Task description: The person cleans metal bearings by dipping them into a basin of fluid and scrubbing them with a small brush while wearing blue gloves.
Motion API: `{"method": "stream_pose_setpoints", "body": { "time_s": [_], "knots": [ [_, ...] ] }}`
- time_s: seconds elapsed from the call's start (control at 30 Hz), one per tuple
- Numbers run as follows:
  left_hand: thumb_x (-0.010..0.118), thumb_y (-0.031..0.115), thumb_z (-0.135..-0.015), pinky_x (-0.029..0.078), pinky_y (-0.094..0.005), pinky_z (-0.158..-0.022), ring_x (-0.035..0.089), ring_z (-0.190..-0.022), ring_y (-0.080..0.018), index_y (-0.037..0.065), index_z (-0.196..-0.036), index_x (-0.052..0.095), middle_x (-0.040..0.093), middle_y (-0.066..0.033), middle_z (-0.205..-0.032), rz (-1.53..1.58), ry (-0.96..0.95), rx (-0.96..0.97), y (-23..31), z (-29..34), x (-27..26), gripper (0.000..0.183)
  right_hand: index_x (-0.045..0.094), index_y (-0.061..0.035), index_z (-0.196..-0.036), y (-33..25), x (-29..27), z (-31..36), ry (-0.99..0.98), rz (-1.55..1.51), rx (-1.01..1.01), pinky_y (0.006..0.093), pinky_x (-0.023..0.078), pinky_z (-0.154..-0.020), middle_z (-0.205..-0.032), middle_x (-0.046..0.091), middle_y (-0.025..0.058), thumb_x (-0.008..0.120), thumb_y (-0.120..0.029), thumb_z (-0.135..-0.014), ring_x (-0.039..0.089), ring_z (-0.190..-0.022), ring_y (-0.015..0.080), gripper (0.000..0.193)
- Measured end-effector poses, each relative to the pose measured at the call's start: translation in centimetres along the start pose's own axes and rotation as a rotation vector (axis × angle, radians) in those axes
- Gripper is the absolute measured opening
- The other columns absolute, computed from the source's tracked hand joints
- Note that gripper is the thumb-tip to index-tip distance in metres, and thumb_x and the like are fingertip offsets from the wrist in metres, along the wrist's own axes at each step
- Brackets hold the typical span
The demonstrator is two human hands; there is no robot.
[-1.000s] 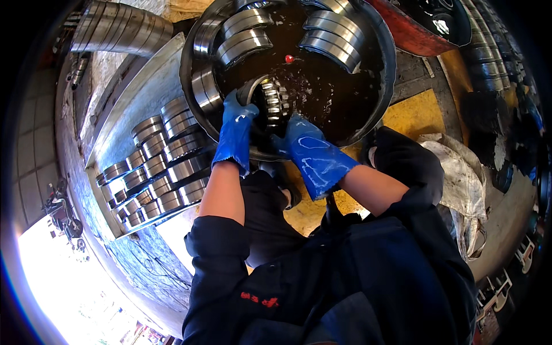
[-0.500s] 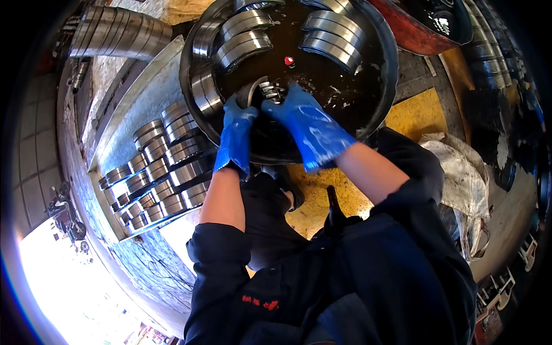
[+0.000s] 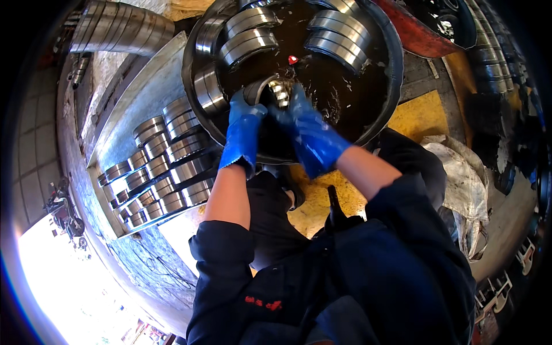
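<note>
The left hand [image 3: 244, 109] grips the bearing ring [image 3: 253, 92] at eight o'clock in the basin [image 3: 396, 80]; the right hand's [image 3: 301, 112] hold I cannot tell. Firm support is advisable, since wet steel may slip.

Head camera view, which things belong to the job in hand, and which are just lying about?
Apparently part of the job:
roller bearing
left hand, holding it
right hand, close against it
round basin
steel bearing rings inside the basin

Apparently just lying about:
pale cloth sack
motorcycle
</note>
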State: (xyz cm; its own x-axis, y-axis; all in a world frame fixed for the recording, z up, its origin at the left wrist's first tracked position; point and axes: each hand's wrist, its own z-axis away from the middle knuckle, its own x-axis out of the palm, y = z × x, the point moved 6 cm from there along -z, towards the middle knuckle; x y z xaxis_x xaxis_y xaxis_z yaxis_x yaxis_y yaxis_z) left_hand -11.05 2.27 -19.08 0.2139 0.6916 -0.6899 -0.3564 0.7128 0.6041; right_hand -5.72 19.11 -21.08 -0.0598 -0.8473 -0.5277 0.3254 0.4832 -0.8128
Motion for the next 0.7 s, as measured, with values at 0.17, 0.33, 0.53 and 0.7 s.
{"method": "stream_pose_setpoints", "body": {
  "time_s": [0.17,0.33,0.53,0.7],
  "knots": [
    [0.075,0.021,-0.057,0.048,-0.0395,-0.104,0.059,-0.122,-0.0367,0.006,-0.143,0.047,0.057,-0.0268,-0.133,-0.01,-0.032,-0.076,0.4,0.1,0.5,0.092,0.041,0.0077,-0.139,-0.6,-2.4,4.9,-0.339,0.236,0.256,0.0438,0.052,-0.095,-0.113,0.067,0.0275,0.072,-0.053,-0.078,0.065,-0.109,0.0394,0.091],
    [0.075,0.021,-0.056,0.048,-0.0382,-0.104,0.058,-0.124,-0.0357,0.003,-0.143,0.047,0.057,-0.0265,-0.134,-0.043,0.002,-0.006,-1.4,-1.4,0.7,0.093,0.05,0.0067,-0.13,-0.7,-2.9,5.0,-0.37,0.258,0.243,0.0438,0.053,-0.091,-0.111,0.067,0.027,0.069,-0.058,-0.077,0.067,-0.105,0.038,0.086],
    [0.074,0.021,-0.058,0.047,-0.0384,-0.105,0.057,-0.124,-0.0357,0.002,-0.142,0.047,0.056,-0.0265,-0.134,-0.061,0.042,-0.008,-1.4,-1.1,0.5,0.091,0.051,0.0085,-0.13,-1.5,-3.8,3.2,-0.217,0.168,0.229,0.0436,0.053,-0.093,-0.112,0.067,0.0287,0.071,-0.055,-0.077,0.067,-0.106,0.0381,0.085],
    [0.077,0.024,-0.066,0.045,-0.0406,-0.106,0.058,-0.124,-0.0363,0.004,-0.141,0.048,0.058,-0.0262,-0.133,-0.025,-0.025,0.016,1.1,0.4,1.2,0.083,0.06,0.0084,-0.121,-4.0,-4.0,-3.2,-0.348,0.108,0.199,0.0428,0.053,-0.093,-0.111,0.068,0.0272,0.075,-0.042,-0.078,0.066,-0.107,0.0397,0.068]
  ]
}}
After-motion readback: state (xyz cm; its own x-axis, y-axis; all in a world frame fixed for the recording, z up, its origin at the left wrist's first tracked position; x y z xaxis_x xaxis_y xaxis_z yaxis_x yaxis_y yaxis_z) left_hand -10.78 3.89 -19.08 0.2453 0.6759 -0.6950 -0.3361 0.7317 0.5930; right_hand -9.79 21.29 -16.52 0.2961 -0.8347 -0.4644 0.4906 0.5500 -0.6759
